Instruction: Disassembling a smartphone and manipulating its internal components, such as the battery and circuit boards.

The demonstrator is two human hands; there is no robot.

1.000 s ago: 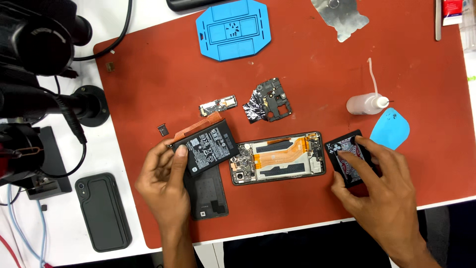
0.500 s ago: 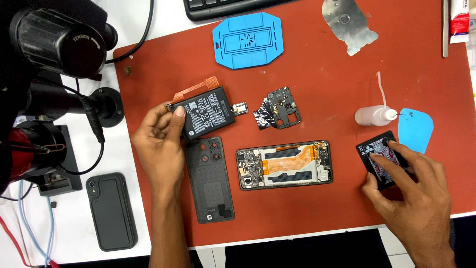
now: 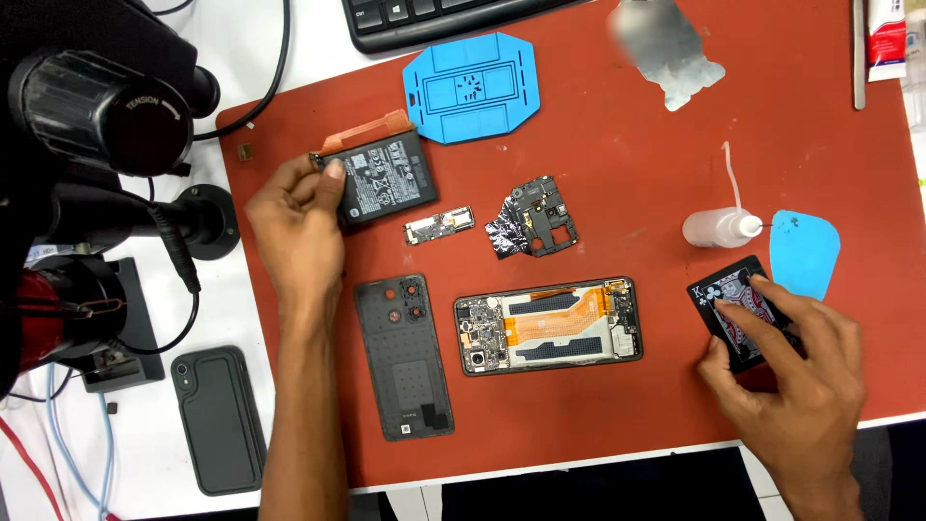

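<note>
My left hand (image 3: 294, 220) holds a black phone battery (image 3: 386, 177) with an orange flex strip, low over the red mat's upper left. My right hand (image 3: 796, 367) rests on a black playing card (image 3: 738, 307) at the mat's right edge, fingers pinching it. Between my hands lies the opened phone body (image 3: 548, 325) with its orange flex cable showing. The dark back cover (image 3: 403, 355) lies face down to its left. A small circuit strip (image 3: 439, 226) and a black board piece with foil (image 3: 533, 217) sit above the phone.
A red work mat (image 3: 617, 145) covers the table. On it are a blue plastic fixture (image 3: 473, 87), a small squeeze bottle (image 3: 716, 228), a blue pick (image 3: 803, 253) and a grey metal piece (image 3: 666, 48). A microscope stand (image 3: 96, 125), a dark phone case (image 3: 220, 417) and a keyboard (image 3: 434, 17) surround it.
My left hand has carried the battery away from the phone, up and to the left. My right hand stays on the playing card at the right.
</note>
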